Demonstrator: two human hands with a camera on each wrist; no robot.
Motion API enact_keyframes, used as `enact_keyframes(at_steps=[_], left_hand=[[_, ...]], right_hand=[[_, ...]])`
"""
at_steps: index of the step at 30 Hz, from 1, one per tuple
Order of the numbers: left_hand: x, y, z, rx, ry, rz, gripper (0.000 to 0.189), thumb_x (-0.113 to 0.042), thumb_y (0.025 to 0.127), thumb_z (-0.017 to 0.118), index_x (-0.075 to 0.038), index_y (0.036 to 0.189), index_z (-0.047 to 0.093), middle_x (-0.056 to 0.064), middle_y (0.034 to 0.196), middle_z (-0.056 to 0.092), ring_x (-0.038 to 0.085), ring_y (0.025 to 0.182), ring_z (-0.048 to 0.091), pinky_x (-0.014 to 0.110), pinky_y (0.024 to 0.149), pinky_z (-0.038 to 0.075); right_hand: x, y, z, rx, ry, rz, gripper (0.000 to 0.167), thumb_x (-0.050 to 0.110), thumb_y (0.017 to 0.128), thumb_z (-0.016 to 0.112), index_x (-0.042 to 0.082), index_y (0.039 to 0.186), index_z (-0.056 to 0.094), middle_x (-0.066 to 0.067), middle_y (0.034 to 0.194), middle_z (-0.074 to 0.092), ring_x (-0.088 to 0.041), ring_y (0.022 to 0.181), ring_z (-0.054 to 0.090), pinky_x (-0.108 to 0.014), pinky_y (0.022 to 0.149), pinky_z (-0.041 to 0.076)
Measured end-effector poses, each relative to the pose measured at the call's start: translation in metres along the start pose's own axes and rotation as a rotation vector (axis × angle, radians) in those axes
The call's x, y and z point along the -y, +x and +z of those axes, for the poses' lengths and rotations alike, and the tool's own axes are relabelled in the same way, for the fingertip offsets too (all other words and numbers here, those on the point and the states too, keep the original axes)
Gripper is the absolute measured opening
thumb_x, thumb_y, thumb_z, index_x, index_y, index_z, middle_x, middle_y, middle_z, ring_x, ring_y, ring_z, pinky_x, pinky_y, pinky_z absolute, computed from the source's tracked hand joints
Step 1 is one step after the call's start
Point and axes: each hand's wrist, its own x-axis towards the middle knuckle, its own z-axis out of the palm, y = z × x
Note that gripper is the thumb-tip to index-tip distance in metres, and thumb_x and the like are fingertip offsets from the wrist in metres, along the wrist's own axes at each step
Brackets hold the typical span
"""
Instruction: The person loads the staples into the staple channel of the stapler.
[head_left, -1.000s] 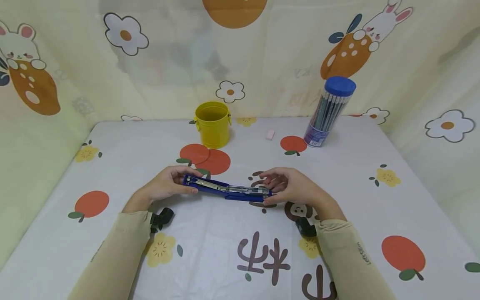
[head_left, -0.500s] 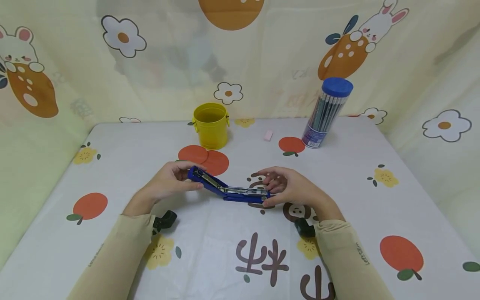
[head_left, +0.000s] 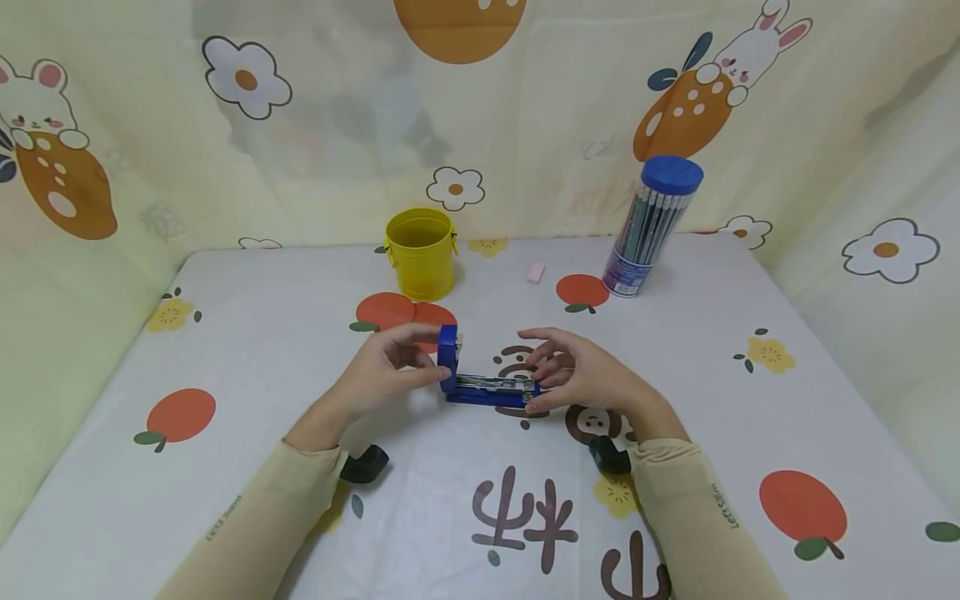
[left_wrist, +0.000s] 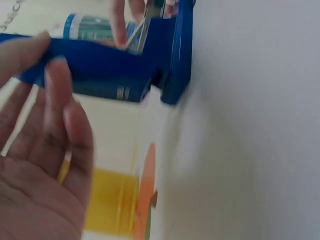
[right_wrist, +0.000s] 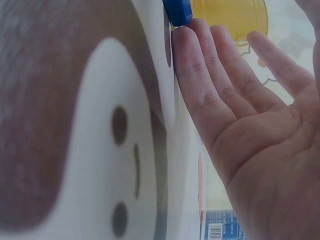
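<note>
A blue stapler [head_left: 491, 399] is folded open over the white tablecloth, its base lying level and its top arm standing about upright. My left hand [head_left: 378, 379] pinches the end of that raised arm between thumb and fingers. In the left wrist view the stapler's arm [left_wrist: 105, 70] crosses above the palm. At the base's far right end, my right hand [head_left: 592, 379] holds the tip with thumb and fingers. The right wrist view shows only a corner of the stapler [right_wrist: 178, 11] at the fingertips. Metal parts of the staple channel show along the base.
Behind the hands stands a small yellow bucket [head_left: 422, 271]. A pale pink eraser [head_left: 536, 272] lies to its right. Farther right is a clear tube of pencils [head_left: 648, 237] with a blue lid. A printed curtain [head_left: 337, 125] hangs along the table's back edge.
My left hand has swung the stapler's top arm up and to the right, from nearly in line with the base to upright. My right hand has stayed at the base's end.
</note>
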Motion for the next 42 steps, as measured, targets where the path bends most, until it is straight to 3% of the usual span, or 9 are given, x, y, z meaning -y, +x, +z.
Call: enact_keyframes(at_steps=[5, 12, 21, 27, 31, 36, 42], left_hand=[[0.003, 0.004, 0.01, 0.04, 0.094, -0.01, 0.049, -0.014, 0.087, 0.081, -0.014, 0.133, 0.063, 0.003, 0.124, 0.065, 0.026, 0.088, 0.065, 0.036, 0.074, 0.053], [0.008, 0.005, 0.022, 0.064, 0.265, 0.014, 0.052, -0.017, 0.09, 0.079, -0.02, 0.139, 0.062, -0.001, 0.121, 0.062, 0.02, 0.088, 0.062, 0.036, 0.075, 0.054], [0.003, 0.002, 0.028, 0.054, 0.372, 0.063, 0.048, -0.019, 0.09, 0.079, -0.026, 0.136, 0.066, -0.005, 0.117, 0.063, 0.017, 0.08, 0.059, 0.031, 0.07, 0.052], [0.003, 0.001, 0.03, 0.075, 0.472, 0.122, 0.042, -0.019, 0.09, 0.079, -0.023, 0.131, 0.07, -0.005, 0.12, 0.066, 0.017, 0.097, 0.055, 0.035, 0.082, 0.048], [0.002, 0.001, 0.03, 0.071, 0.477, 0.086, 0.044, -0.025, 0.088, 0.08, -0.026, 0.131, 0.069, -0.007, 0.129, 0.063, 0.018, 0.114, 0.049, 0.043, 0.094, 0.044], [-0.001, 0.004, 0.032, 0.075, 0.395, 0.018, 0.047, -0.033, 0.088, 0.08, -0.03, 0.133, 0.066, -0.009, 0.132, 0.06, 0.018, 0.122, 0.048, 0.048, 0.1, 0.042], [-0.007, 0.016, 0.038, 0.095, 0.293, 0.032, 0.048, -0.036, 0.089, 0.078, -0.023, 0.134, 0.065, 0.0, 0.131, 0.063, 0.02, 0.122, 0.052, 0.044, 0.102, 0.042]], right_hand=[[0.0, 0.0, -0.001, -0.002, -0.009, -0.004, 0.098, 0.01, 0.073, 0.092, 0.012, 0.154, 0.038, -0.017, 0.126, 0.058, -0.03, 0.11, 0.063, -0.042, 0.094, 0.052], [0.0, -0.002, -0.001, -0.005, -0.001, 0.0, 0.099, 0.011, 0.073, 0.092, 0.013, 0.155, 0.037, -0.017, 0.125, 0.058, -0.03, 0.111, 0.063, -0.042, 0.094, 0.052], [0.001, -0.001, -0.002, -0.002, 0.016, -0.002, 0.1, 0.013, 0.073, 0.093, 0.014, 0.155, 0.035, -0.017, 0.127, 0.057, -0.031, 0.113, 0.062, -0.043, 0.094, 0.052], [0.001, 0.0, -0.002, 0.004, 0.033, 0.006, 0.101, 0.013, 0.072, 0.093, 0.013, 0.155, 0.035, -0.017, 0.128, 0.055, -0.031, 0.111, 0.063, -0.044, 0.094, 0.052], [0.002, 0.001, -0.001, 0.007, 0.029, 0.006, 0.101, 0.015, 0.072, 0.093, 0.013, 0.155, 0.036, -0.017, 0.128, 0.055, -0.031, 0.11, 0.064, -0.043, 0.094, 0.052], [0.001, -0.001, -0.002, -0.006, 0.011, 0.01, 0.101, 0.017, 0.072, 0.094, 0.014, 0.155, 0.036, -0.016, 0.128, 0.056, -0.031, 0.111, 0.064, -0.043, 0.094, 0.052], [0.002, -0.002, -0.002, 0.002, 0.012, 0.0, 0.101, 0.017, 0.072, 0.093, 0.014, 0.155, 0.036, -0.015, 0.128, 0.056, -0.031, 0.112, 0.063, -0.044, 0.095, 0.051]])
